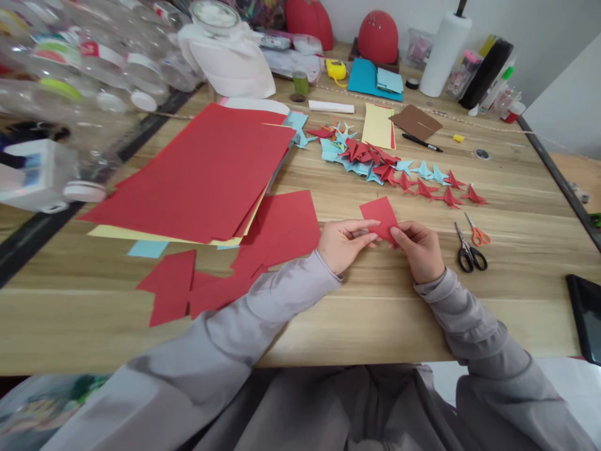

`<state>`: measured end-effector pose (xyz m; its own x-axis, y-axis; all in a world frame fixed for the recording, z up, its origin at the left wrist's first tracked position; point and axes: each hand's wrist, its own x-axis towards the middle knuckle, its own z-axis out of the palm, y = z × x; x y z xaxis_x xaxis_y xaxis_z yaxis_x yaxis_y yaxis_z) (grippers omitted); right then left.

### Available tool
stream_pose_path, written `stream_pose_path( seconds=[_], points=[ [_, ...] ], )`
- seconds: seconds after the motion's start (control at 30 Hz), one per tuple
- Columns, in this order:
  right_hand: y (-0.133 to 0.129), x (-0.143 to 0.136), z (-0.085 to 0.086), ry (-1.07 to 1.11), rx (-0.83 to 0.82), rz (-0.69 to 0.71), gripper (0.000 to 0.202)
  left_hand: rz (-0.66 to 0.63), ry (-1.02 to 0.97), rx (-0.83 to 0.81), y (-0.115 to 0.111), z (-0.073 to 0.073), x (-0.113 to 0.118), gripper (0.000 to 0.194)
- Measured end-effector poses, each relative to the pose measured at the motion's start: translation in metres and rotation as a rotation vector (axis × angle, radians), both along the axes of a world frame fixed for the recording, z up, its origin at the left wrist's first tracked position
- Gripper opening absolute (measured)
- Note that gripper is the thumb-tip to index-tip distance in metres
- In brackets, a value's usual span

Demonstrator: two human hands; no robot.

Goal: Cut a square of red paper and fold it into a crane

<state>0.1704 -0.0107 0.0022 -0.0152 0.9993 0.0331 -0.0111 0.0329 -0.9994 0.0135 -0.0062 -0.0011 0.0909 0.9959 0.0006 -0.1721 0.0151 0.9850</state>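
Between my two hands, a small square of red paper [381, 214] is held up a little over the wooden table. My left hand [342, 243] pinches its left lower edge between thumb and fingers. At the lower right corner, the thumb and fingers of my right hand [421, 249] grip the same square. Just beyond it lie several folded paper cranes in red [425, 189] and light blue [424, 170], some in rows and some heaped. Scissors with black handles [468, 255] and smaller orange-handled scissors [479, 233] rest right of my right hand.
A stack of large red sheets [201, 175] and cut red pieces [171, 291] lie on the left. Plastic bottles [94, 69] crowd the far left. Behind the cranes are yellow paper [377, 125], brown paper [417, 124] and a black pen [422, 143]. A dark tablet-like device [586, 316] sits at the right edge.
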Motion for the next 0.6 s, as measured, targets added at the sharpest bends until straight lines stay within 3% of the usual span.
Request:
stream_pose_path(
  seconds=[0.13,0.3,0.4,0.5,0.6],
  points=[
    [-0.0001,-0.0009,0.0014,-0.01,0.009,-0.021,0.023,-0.046,-0.087,-0.013,0.0009,-0.0006,-0.0006,0.041],
    [-0.0005,-0.0013,0.0029,0.0,0.02,-0.029,0.021,-0.066,-0.19,-0.085,0.0016,0.0038,-0.0002,0.071],
    [-0.0008,-0.0013,0.0026,-0.002,0.025,-0.04,0.019,-0.02,-0.23,-0.15,0.001,0.006,0.0009,0.057],
    [-0.0009,-0.0016,0.0023,0.023,0.017,-0.033,0.019,-0.101,-0.2,-0.203,-0.0001,0.0058,0.0016,0.033],
    [-0.0008,-0.0022,0.0025,0.057,-0.006,-0.029,0.02,-0.17,-0.157,-0.211,-0.0007,0.0045,0.0018,0.03]
  ],
)
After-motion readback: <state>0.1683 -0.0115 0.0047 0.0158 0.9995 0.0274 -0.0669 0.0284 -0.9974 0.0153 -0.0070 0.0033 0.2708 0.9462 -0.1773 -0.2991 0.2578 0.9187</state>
